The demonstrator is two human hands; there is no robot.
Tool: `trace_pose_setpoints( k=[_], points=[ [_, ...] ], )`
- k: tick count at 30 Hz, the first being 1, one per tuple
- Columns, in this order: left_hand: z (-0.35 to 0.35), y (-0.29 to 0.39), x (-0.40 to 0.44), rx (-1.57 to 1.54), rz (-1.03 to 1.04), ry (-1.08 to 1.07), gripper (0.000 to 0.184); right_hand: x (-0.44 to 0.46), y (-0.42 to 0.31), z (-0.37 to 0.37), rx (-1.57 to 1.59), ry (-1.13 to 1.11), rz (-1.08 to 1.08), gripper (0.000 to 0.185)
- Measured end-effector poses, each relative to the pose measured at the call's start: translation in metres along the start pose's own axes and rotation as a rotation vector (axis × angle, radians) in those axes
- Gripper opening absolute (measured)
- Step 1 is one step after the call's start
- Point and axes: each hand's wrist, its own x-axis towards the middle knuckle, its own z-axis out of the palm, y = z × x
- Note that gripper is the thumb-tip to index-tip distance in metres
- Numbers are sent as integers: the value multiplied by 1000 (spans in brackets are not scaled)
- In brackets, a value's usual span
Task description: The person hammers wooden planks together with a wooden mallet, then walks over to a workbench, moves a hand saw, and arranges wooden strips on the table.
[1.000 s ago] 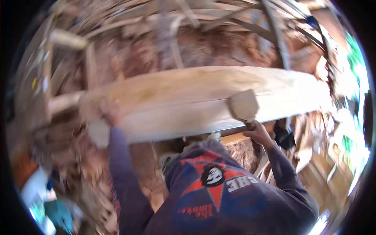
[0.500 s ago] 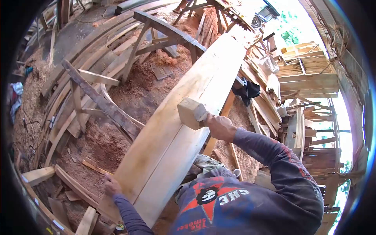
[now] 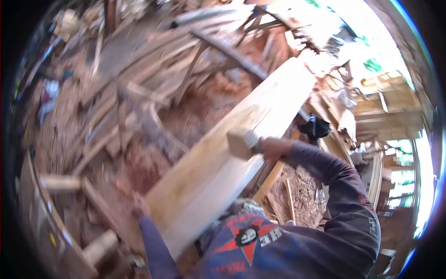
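A long pale wooden plank [image 3: 195,174] with a lengthwise line runs diagonally from the lower left to the upper right. Above its right edge, my right hand [image 3: 274,149] is closed around the handle of a blocky wooden mallet [image 3: 241,143], whose head overlaps the plank from this view. My left hand [image 3: 141,205] is at the plank's lower left edge, blurred by motion. Its finger shape and any contact or hold cannot be made out.
Trestle-like wooden beams [image 3: 148,123] stand left of the plank, over reddish shavings. Long boards [image 3: 158,60] lie farther back. A dark bag [image 3: 316,126] hangs right of the plank, and stacked timber [image 3: 388,114] is at the right. A curved wooden edge [image 3: 53,211] is at lower left.
The view has swung, so the plank, first roughly level across the picture, now runs diagonally. My left hand has moved from over the plank's end to its left edge. The mallet stays in my right hand.
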Motion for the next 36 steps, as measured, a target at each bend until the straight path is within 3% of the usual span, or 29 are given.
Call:
trace_pose_setpoints(
  k=[1,2,3,5,6,8,9,11,13,15,17,19,20,21,22,23,24,25,27,28,32,34,36],
  points=[
    [9,-35,8,115,428,146,47,31,63,45,65,35,-304,51],
    [15,-64,15,289,826,375,50,18,40,19,162,-127,-139,48],
    [-34,70,-36,473,-108,56,64,2,11,-14,235,-269,41,44],
    [-29,71,-34,638,-18,163,79,-15,8,4,279,49,207,31],
    [-26,67,-29,634,-13,170,79,-24,2,19,295,34,221,31],
    [-20,60,-30,620,-1,144,80,-44,-15,35,768,51,275,28],
    [-24,62,-29,609,-2,136,80,-56,-24,49,853,75,208,29],
    [-31,69,-34,606,8,92,78,-65,-20,111,1125,162,347,30],
    [-34,63,-35,576,151,119,77,-92,-66,130,1148,137,459,36],
    [-45,53,-28,623,166,0,63,-110,-99,168,976,271,512,48],
    [-54,28,-27,267,447,92,46,-125,-137,172,1064,279,510,60],
    [-81,-21,-16,365,432,250,36,-139,-166,180,904,328,496,63],
    [-109,-7,-30,462,237,274,37,-141,-172,189,965,276,523,64],
    [-125,-34,-24,419,178,344,39,-141,-174,197,1024,221,547,64],
    [-134,-79,-16,632,144,490,44,-147,-182,191,1143,201,526,63],
    [-151,-76,-29,477,37,452,50,-147,-184,190,1042,173,468,63],
    [-166,-98,-25,314,-113,268,59,-146,-187,190,1108,164,472,64],
    [-170,-111,-26,312,-114,269,59,-145,-191,188,1173,153,473,66],
    [-177,-120,-36,-885,-557,-226,73,-145,-190,185,1038,150,481,64],
    [-178,-118,-46,-795,-459,-246,80,-146,-189,185,974,147,480,66],
    [-173,-85,-69,-894,-462,-287,81,-145,-163,189,944,100,412,70],
    [-171,-61,-78,-982,-632,-211,90,-149,-152,173,912,-2,398,67],
    [-170,-56,-83,-1009,-613,-220,88,-147,-131,173,761,15,328,62]
  ],
)
